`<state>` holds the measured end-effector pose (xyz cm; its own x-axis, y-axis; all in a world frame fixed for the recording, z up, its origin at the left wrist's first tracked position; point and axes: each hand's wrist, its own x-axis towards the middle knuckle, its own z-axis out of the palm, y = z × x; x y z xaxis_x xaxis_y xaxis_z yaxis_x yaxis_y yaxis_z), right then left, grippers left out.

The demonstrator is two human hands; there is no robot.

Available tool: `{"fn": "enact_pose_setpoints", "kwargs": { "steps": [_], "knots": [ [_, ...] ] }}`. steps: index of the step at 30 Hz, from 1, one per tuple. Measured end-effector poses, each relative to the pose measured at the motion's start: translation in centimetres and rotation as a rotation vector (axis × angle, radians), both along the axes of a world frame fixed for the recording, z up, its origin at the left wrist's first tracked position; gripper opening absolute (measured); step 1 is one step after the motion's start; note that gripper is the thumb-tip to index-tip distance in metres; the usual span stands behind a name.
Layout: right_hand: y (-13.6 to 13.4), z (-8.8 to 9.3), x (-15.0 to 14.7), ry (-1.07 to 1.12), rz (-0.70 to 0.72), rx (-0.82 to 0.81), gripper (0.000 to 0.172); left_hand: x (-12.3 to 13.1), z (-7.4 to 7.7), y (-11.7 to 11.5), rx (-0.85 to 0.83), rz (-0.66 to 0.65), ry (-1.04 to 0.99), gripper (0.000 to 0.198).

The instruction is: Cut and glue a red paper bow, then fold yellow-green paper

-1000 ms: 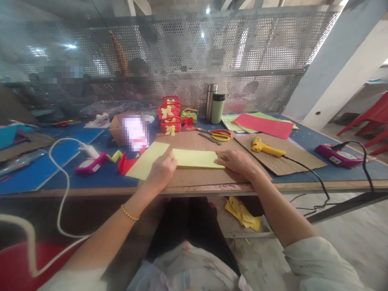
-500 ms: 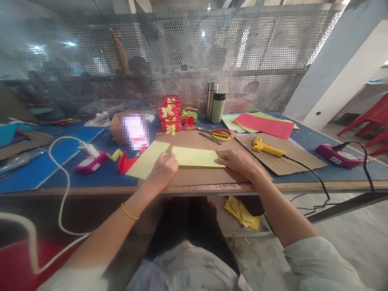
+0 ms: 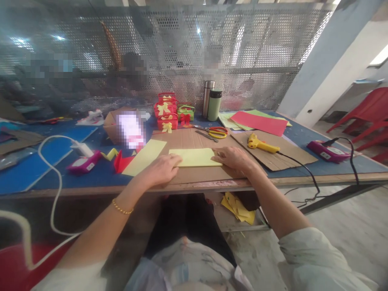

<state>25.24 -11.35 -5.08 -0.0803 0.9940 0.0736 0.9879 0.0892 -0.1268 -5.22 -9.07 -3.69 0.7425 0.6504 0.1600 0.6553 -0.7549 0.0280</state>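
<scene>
A folded strip of pale yellow paper [image 3: 196,157] lies flat across the brown cardboard sheet [image 3: 182,139] in front of me. At its left end, my left hand [image 3: 161,167] is closed on the edge, fingers pressed together. My right hand [image 3: 232,158] grips the opposite end, with thumb and fingers on the fold. Another yellow paper sheet [image 3: 145,157] sticks out to the left, partly behind my left hand. The undersides of the fingers on both hands are hidden.
Scissors [image 3: 217,132] and a dark metal blade [image 3: 206,136] lie beyond the paper. A yellow glue gun [image 3: 263,144] rests on cardboard at right, its cord trailing off the edge. Behind are red paper boxes [image 3: 166,115], a green bottle [image 3: 215,106], and red paper [image 3: 259,123].
My left fist has loosened and its fingers now lie flatter over the paper's left end. The raised left end has come down flat. My right hand keeps its hold; the view has shifted slightly.
</scene>
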Motion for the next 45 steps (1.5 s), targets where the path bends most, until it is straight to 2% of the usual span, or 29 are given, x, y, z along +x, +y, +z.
{"fn": "enact_pose_setpoints", "kwargs": {
  "steps": [2,5,8,13,16,19,23,25,28,29,31,33,35,39,45],
  "knots": [
    [-0.1,0.2,-0.1,-0.001,0.015,0.001,0.042,0.4,0.4,-0.3,-0.042,-0.015,-0.008,0.031],
    [-0.2,0.3,-0.1,-0.01,0.018,0.0,0.044,1.5,0.6,-0.7,-0.041,0.096,0.002,0.045],
    [-0.2,0.3,-0.1,-0.016,0.016,0.004,0.044,3.0,0.6,-1.2,0.041,0.191,0.018,0.05],
    [0.0,0.1,0.0,-0.025,0.013,-0.013,0.044,5.3,0.6,-1.4,0.112,0.288,0.006,0.035],
    [0.0,0.0,-0.1,-0.013,0.007,0.006,0.048,5.9,0.1,-0.8,0.121,0.332,0.009,0.027],
    [-0.1,0.0,-0.1,0.004,-0.003,0.017,0.049,5.7,-0.9,0.0,0.153,0.332,0.003,0.03],
    [-0.5,0.4,0.2,0.04,-0.028,0.013,0.043,5.2,-2.0,0.6,0.181,0.255,0.0,0.032],
    [-1.1,0.8,0.1,0.052,-0.086,0.067,0.042,5.1,-2.2,0.7,0.199,0.248,-0.002,0.034],
    [-2.4,1.0,-1.1,0.005,-0.144,0.32,0.037,5.2,-2.2,0.6,0.209,0.252,0.021,0.039],
    [-2.9,0.9,-1.9,-0.015,-0.106,0.416,0.036,5.2,-2.1,0.5,0.214,0.25,0.028,0.039],
    [-3.6,0.5,-3.9,-0.017,0.082,0.515,0.033,5.2,-2.1,0.5,0.226,0.252,0.032,0.04],
    [-4.1,-0.2,-6.0,0.012,0.278,0.491,0.029,5.2,-2.1,0.6,0.232,0.256,0.02,0.039],
    [-4.5,-1.0,-7.7,0.045,0.391,0.406,0.028,5.1,-2.2,0.6,0.229,0.26,0.011,0.038],
    [-5.4,-2.4,-8.7,0.096,0.406,0.363,0.034,5.1,-2.2,0.7,0.212,0.274,0.004,0.041],
    [-6.7,-3.3,-7.0,0.135,0.424,0.371,0.05,5.4,-2.1,0.7,0.158,0.318,0.012,0.048]
  ]
}}
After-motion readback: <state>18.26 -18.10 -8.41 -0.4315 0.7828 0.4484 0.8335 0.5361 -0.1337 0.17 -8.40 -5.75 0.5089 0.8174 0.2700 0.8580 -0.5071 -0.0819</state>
